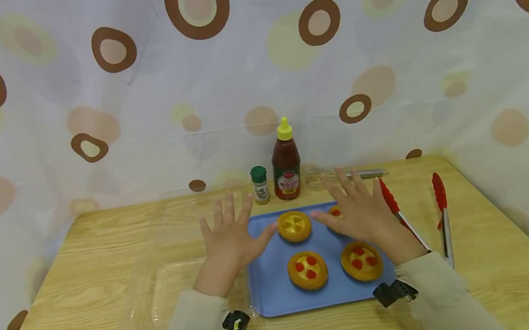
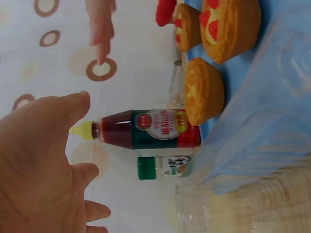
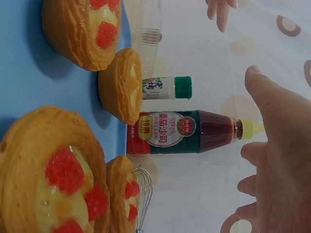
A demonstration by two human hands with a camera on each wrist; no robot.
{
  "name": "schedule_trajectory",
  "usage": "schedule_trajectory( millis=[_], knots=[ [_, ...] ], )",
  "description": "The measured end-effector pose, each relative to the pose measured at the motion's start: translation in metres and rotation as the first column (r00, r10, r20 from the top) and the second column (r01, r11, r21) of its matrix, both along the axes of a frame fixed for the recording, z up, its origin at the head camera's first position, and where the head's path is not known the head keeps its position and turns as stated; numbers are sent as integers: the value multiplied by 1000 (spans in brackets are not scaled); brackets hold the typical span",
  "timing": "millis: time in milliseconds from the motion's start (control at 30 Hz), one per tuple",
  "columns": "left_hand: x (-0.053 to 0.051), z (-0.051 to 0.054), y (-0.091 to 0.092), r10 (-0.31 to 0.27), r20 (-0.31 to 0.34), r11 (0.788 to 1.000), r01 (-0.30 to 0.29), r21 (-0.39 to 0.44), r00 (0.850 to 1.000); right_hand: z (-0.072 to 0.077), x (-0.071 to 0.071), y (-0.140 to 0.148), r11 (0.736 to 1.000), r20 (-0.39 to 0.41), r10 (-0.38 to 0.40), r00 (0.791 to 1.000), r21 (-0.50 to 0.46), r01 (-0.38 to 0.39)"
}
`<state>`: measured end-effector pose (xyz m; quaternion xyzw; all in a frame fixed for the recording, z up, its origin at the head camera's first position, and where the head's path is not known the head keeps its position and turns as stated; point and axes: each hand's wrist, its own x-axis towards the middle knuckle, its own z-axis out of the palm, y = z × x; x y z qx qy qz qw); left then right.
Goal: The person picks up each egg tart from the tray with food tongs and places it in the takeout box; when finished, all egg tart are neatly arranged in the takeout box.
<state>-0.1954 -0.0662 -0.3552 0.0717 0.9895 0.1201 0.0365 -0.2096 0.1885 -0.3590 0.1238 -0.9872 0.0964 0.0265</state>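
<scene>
Plain tart (image 1: 294, 226) is set on the blue tray (image 1: 337, 293), below centre of the head view, lower than and between the raised left hand (image 1: 232, 244) and right hand (image 1: 365, 218); neither is clearly nearer. No long axis is shown by its round form. Both hands' fingers are spread, nothing gripped.

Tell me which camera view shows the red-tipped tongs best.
The head view: it shows the red-tipped tongs spread open, both sides in sight, though the right sleeve covers part of them. The left wrist view catches only one red tip at its top edge; the right wrist view shows none.
</scene>
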Motion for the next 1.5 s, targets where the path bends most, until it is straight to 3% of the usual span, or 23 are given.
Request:
schedule_trajectory(
  millis=[200,333,467,700,933,1067,1167,1333,1400,1500],
  knots=[
    [15,6,-21,-45,-80,995,51,80,996,4,11,17,992,-104,23,994,-123,-35],
    [29,5,-48,-65,-128,982,87,169,990,2,23,36,974,-98,-6,995,-226,-17],
    [44,5,-81,-61,-147,968,94,233,987,2,36,57,963,-63,-61,996,-267,42],
    [60,5,-141,-70,-54,922,86,377,996,-7,50,94,955,23,-157,987,-252,158],
    [66,-10,-197,-101,-17,890,98,445,995,-19,56,123,950,60,-205,977,-227,213],
    [66,-18,-222,-104,66,852,54,520,992,-27,58,135,949,66,-215,974,-221,224],
    [65,-24,-237,-107,181,832,-12,555,978,-32,58,143,950,83,-218,972,-212,231],
    [67,-32,-255,-120,377,808,-130,575,918,-40,55,152,948,133,-217,967,-209,241],
    [66,-37,-260,-162,403,781,-133,610,901,-43,53,154,943,163,-221,962,-214,253],
    [65,-45,-265,-239,383,718,-104,689,893,-46,51,157,941,194,-225,955,-212,265]
  ],
)
